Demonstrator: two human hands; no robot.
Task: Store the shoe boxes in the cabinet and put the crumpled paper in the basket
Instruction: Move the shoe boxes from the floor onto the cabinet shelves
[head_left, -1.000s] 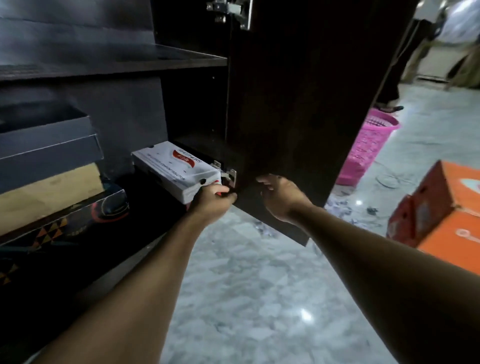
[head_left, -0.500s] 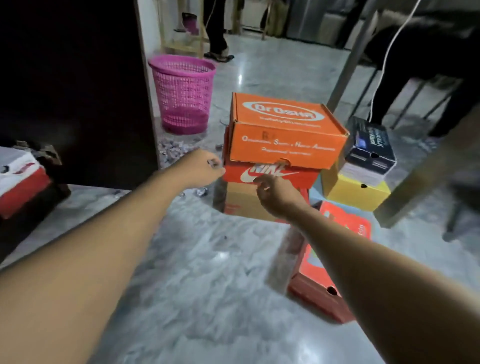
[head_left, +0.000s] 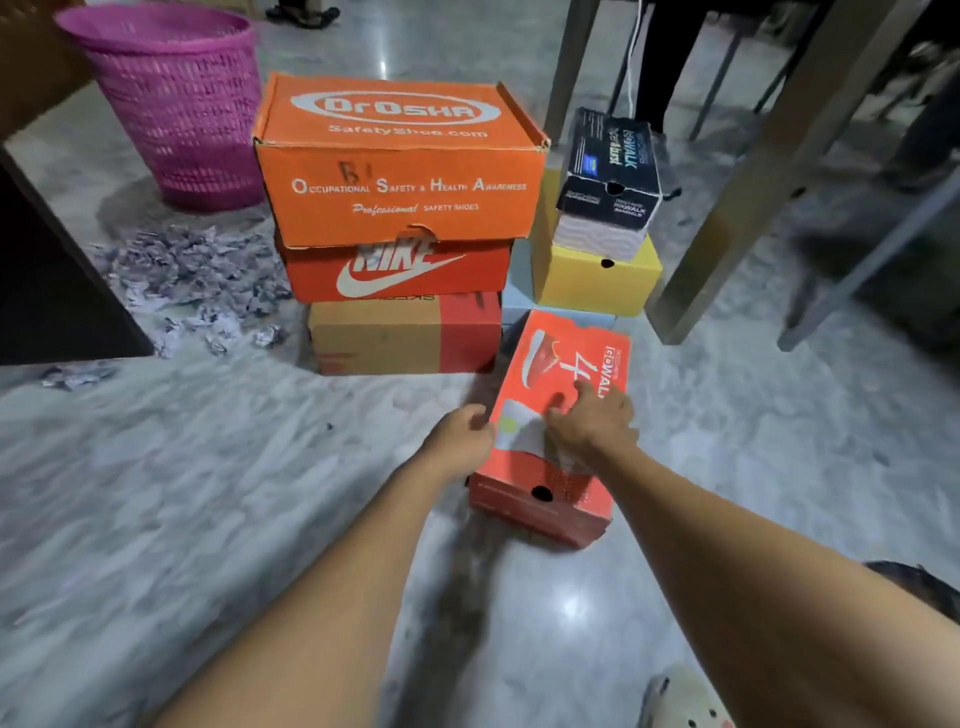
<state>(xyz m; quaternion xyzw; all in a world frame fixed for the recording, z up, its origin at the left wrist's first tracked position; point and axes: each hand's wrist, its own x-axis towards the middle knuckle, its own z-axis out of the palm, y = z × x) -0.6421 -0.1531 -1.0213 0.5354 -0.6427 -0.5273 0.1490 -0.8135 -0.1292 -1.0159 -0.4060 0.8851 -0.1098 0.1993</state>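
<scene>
Head view: my right hand (head_left: 592, 423) rests unclenched on the lid of the red shoe box (head_left: 571, 353) on the floor. My left hand (head_left: 460, 436) curls at its edge, and I cannot tell whether it grips. I judge the pickup is starting: next, clamp both sides and lift towards the cabinet (head_left: 47, 291).

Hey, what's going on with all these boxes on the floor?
A person is tidying up shoe boxes. Both hands are at the red box lying alone on the floor: the left hand at its left edge, the right hand on its lid. The orange box, the Nike box and others wait in stacks behind it. The crumpled paper lies on the floor beside the pink basket, not yet inside.
</scene>
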